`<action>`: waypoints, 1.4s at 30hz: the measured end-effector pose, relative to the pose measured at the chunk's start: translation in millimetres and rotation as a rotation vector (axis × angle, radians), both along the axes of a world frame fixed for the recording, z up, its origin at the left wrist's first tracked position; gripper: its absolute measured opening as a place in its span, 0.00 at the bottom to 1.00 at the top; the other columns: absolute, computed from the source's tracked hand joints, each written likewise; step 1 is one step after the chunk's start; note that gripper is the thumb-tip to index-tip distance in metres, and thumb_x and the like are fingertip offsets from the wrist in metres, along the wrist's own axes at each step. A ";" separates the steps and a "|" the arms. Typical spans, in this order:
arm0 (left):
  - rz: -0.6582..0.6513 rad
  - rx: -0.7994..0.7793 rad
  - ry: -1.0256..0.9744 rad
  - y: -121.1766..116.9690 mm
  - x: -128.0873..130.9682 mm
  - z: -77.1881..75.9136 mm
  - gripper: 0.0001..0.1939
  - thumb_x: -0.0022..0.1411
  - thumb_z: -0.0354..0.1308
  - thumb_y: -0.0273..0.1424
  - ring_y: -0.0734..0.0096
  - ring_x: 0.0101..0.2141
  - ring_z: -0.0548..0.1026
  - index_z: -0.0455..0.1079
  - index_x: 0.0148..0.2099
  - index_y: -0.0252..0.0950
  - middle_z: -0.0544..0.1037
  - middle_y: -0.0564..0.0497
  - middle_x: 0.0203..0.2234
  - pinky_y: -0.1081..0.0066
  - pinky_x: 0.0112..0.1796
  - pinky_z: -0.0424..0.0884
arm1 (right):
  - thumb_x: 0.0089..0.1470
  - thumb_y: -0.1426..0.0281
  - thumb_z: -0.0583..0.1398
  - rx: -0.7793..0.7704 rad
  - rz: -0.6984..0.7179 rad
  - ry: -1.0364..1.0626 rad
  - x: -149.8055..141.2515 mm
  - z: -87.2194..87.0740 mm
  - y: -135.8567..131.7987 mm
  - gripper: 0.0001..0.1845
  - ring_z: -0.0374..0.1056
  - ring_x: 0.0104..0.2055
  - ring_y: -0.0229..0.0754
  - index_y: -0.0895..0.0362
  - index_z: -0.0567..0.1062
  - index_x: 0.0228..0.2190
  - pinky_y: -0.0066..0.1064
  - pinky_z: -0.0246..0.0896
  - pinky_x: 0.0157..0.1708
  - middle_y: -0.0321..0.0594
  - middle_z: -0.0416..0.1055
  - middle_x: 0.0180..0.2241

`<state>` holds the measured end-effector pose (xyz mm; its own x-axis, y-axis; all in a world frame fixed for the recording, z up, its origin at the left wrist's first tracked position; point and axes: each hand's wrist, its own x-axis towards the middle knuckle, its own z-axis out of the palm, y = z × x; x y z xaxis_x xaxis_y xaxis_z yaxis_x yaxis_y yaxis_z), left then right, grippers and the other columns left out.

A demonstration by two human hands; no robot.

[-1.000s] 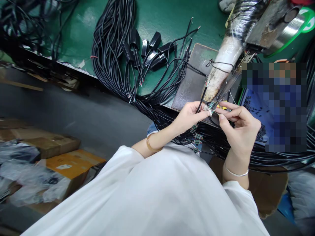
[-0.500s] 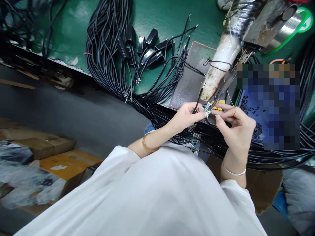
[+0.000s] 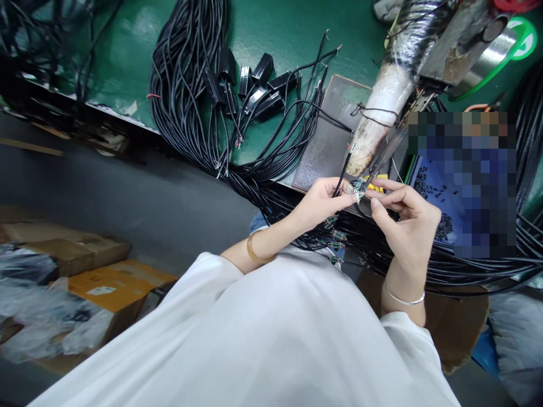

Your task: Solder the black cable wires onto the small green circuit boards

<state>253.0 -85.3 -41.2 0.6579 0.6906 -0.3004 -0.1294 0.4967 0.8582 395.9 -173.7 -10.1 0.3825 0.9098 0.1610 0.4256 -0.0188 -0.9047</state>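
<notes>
My left hand (image 3: 320, 204) is closed, with thumb and fingertips pinching a small green circuit board (image 3: 360, 187) with pale wire ends along it. A black cable (image 3: 343, 169) with a stripped end rises beside those fingers. My right hand (image 3: 409, 220) comes in from the other side, fingers bent and thumb near the forefinger, pinching what looks like a thin wire at the board's edge. The lower end of a slim metal soldering iron (image 3: 388, 148) reaches down to the board. Its exact contact with the board is too small to make out.
A white wrapped post (image 3: 377, 116) stands over a brown plate (image 3: 319, 148). Behind it is a solder wire spool (image 3: 494, 56). Black cable bundles (image 3: 182, 96) and black plastic housings (image 3: 263, 68) lie on the green table. More wired boards (image 3: 337, 236) hang by my lap. A blue tray (image 3: 436, 198) holds small black parts.
Both hands stay almost where they were around the circuit board, which seems slightly tilted now. The whole view has shifted down a little.
</notes>
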 end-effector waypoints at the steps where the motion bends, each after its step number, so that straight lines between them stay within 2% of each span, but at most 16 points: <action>1: 0.007 0.007 -0.009 -0.1 0.1 -0.2 0.20 0.50 0.71 0.37 0.85 0.21 0.55 0.63 0.26 0.33 0.61 0.61 0.17 0.76 0.24 0.52 | 0.53 0.74 0.65 0.000 -0.001 -0.002 -0.2 0.0 0.4 0.05 0.80 0.42 0.42 0.55 0.74 0.27 0.32 0.77 0.41 0.40 0.79 0.46; 12: 0.049 0.049 -0.008 0.1 0.9 -0.6 0.19 0.50 0.71 0.40 0.82 0.23 0.59 0.67 0.27 0.33 0.61 0.60 0.17 0.76 0.28 0.57 | 0.53 0.72 0.66 0.005 -0.018 -0.013 -1.2 1.6 4.4 0.03 0.80 0.40 0.42 0.54 0.76 0.29 0.34 0.78 0.42 0.40 0.79 0.45; 23: 0.017 0.048 0.028 0.1 -1.2 2.0 0.21 0.51 0.70 0.41 0.82 0.22 0.56 0.63 0.26 0.34 0.61 0.60 0.17 0.74 0.26 0.54 | 0.53 0.73 0.66 0.005 -0.012 -0.003 -1.2 2.5 2.8 0.04 0.79 0.42 0.42 0.54 0.76 0.28 0.34 0.78 0.43 0.40 0.79 0.45; 34: 0.031 0.085 0.017 -1.5 -0.3 1.2 0.18 0.54 0.68 0.40 0.82 0.22 0.57 0.65 0.27 0.34 0.61 0.60 0.17 0.74 0.27 0.55 | 0.53 0.71 0.66 -0.001 -0.014 -0.025 -0.6 1.9 3.6 0.04 0.79 0.40 0.42 0.54 0.76 0.28 0.35 0.79 0.42 0.40 0.79 0.45; 42: 0.049 0.081 0.003 -0.9 0.0 1.1 0.19 0.52 0.70 0.41 0.81 0.23 0.59 0.66 0.28 0.34 0.62 0.59 0.18 0.75 0.27 0.57 | 0.53 0.72 0.66 0.010 -0.012 -0.018 -1.2 5.6 4.6 0.04 0.80 0.39 0.42 0.54 0.77 0.28 0.36 0.79 0.42 0.39 0.79 0.45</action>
<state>253.0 -86.2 -40.2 0.6216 0.7443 -0.2443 -0.1492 0.4186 0.8959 394.7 -169.0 -4.5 0.3908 0.9033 0.1771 0.4414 -0.0151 -0.8972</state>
